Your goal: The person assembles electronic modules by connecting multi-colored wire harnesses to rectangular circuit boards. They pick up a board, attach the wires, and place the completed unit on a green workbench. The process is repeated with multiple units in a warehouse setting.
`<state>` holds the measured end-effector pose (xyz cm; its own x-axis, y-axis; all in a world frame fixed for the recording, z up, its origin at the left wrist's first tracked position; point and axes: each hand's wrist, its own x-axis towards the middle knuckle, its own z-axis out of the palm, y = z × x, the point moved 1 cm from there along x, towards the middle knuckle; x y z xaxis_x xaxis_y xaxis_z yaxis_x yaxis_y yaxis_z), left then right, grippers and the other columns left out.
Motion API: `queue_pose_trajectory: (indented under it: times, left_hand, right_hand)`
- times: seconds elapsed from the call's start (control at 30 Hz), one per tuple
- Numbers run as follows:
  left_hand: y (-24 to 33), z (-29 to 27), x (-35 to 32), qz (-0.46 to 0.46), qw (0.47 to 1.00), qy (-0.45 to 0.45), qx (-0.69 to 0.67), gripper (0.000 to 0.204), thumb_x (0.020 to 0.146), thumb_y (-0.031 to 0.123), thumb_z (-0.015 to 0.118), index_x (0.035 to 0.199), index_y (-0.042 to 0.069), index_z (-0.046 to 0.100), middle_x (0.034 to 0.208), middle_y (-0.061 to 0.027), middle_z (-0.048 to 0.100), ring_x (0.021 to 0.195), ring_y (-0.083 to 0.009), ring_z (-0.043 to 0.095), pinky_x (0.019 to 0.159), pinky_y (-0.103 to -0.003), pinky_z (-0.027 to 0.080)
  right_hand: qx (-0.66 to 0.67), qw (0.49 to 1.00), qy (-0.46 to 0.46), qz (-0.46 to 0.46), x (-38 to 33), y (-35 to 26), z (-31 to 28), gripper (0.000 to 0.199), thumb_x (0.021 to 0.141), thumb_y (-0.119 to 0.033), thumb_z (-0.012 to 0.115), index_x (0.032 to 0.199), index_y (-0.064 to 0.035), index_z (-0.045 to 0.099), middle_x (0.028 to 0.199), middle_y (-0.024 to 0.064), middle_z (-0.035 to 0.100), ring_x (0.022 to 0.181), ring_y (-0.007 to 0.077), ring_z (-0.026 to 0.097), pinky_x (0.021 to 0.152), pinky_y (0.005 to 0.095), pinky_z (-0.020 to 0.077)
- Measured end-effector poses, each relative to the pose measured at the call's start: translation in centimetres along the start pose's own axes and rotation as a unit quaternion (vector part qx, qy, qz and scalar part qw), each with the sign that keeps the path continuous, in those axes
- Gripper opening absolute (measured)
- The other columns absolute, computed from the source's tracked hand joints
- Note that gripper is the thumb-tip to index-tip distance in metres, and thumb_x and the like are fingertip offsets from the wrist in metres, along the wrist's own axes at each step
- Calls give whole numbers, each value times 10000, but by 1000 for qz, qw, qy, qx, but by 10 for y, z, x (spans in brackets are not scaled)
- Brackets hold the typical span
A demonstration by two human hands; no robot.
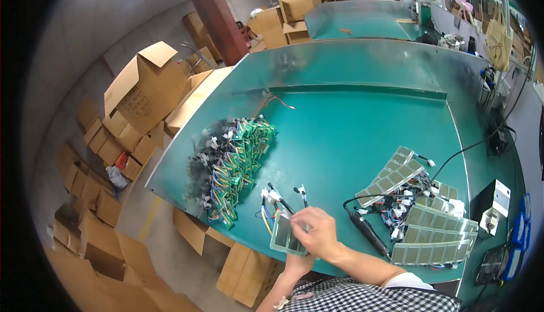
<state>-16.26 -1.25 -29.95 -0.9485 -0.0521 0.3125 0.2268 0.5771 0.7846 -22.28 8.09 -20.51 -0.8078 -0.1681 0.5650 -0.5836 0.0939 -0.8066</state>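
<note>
A small pale grey segmented panel (281, 234) with a clear edge is held at the table's front edge. My left hand (299, 263) grips it from below, its fingers mostly hidden under the panel. Over the panel's right side bends my right hand (318, 234), fingers curled together; whether they pinch a wire or the panel edge cannot be seen. Wires with white connectors (274, 195) rise from the panel's far end. To the right, a black corded pen-like tool (369, 232), perhaps a soldering iron or electric screwdriver, lies on the green table (340, 142).
Green circuit boards (241, 164) with coloured wires are heaped at the left. Several similar panels (436, 228) lie stacked with wires at the right, beside a black-and-white box (492, 207). A black cord (453, 154) crosses the table's right side. Cardboard boxes (144, 88) crowd the left floor.
</note>
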Motion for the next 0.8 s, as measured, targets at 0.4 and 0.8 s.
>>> queue_pose_trajectory:
  times: [0.4,0.8]
  left_hand:
    - [-13,7,8,-41,999,-18,27,499,765,54,591,1199,11,349,1106,-146,456,1057,-270,457,858,-390,380]
    - [-12,11,14,-40,999,-8,24,471,753,55,589,1177,8,391,1106,-150,480,1070,-280,465,877,-389,381]
  right_hand:
    - [26,998,34,50,8,6,-5,188,729,-191,637,816,-25,634,875,71,621,810,263,588,727,354,458]
    - [50,996,59,54,-2,12,2,120,717,-110,633,808,-32,633,866,62,617,778,248,581,688,348,454]
